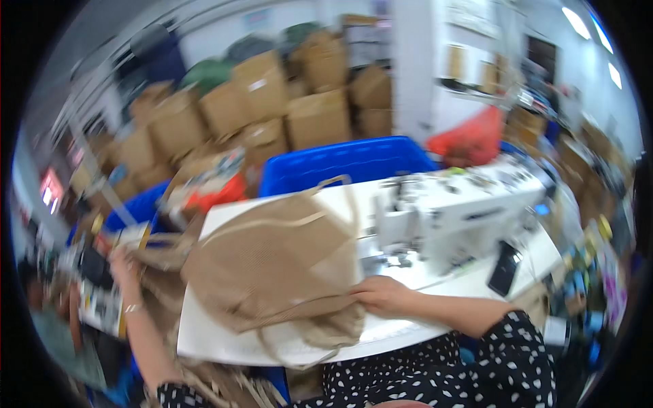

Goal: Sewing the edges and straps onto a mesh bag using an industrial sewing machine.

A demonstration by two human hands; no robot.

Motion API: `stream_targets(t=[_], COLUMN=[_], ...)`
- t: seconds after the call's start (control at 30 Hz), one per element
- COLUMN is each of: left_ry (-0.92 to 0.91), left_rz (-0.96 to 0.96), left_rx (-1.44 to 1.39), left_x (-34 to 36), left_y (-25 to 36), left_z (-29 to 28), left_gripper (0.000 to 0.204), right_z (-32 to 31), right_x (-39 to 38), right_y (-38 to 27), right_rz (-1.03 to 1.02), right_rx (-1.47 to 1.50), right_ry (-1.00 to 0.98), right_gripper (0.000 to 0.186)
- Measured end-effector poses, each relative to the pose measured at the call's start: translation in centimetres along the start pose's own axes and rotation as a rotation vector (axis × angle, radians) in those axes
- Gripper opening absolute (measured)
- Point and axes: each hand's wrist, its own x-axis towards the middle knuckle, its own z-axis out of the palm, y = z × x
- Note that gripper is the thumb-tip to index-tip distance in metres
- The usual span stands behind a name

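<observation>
A tan mesh fabric bag (265, 255) with pale straps lies spread over the white sewing table (211, 343). My right hand (381, 294) pinches its lower right edge, just left of the sewing machine (466, 214). My left hand (126, 268) is raised off the table's left side, closed on more tan mesh fabric (156, 279) that hangs down beside the table; it is blurred. A black phone (504, 268) lies on the table right of my right hand.
Blue bins (347, 153) stand behind the table, with stacked cardboard boxes (316, 115) and a red bag (469, 139) beyond. A co-worker (58, 340) is at the far left beside another machine (102, 309). Piled supplies (585, 285) crowd the right side.
</observation>
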Motion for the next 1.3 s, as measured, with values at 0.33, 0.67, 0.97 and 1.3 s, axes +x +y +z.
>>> stream_targets(t=[0.33,0.67,0.97,1.3], left_ry=[-0.607,-1.85,-1.957,-0.866], left_rz=[0.659,0.586,0.706,1.244], left_rx=[-0.225,0.466,0.728,0.844], left_x=[-8.9,-45.4,-52.4,-46.5], left_y=[24.1,18.5,12.9,12.1], left_z=[26.3,33.5,29.5,32.3], left_gripper=[0.044,0.021,0.033,0.05], right_z=[1.2,-12.2,-13.2,-13.0], right_x=[-1.1,5.9,2.1,-1.7], right_y=[1.0,-7.9,-13.2,-13.5], right_rz=[0.154,0.275,0.623,0.554], right_rx=[0.08,1.599,1.07,1.069], right_ry=[-0.017,0.33,0.379,0.245], right_gripper=[0.022,0.072,0.079,0.076])
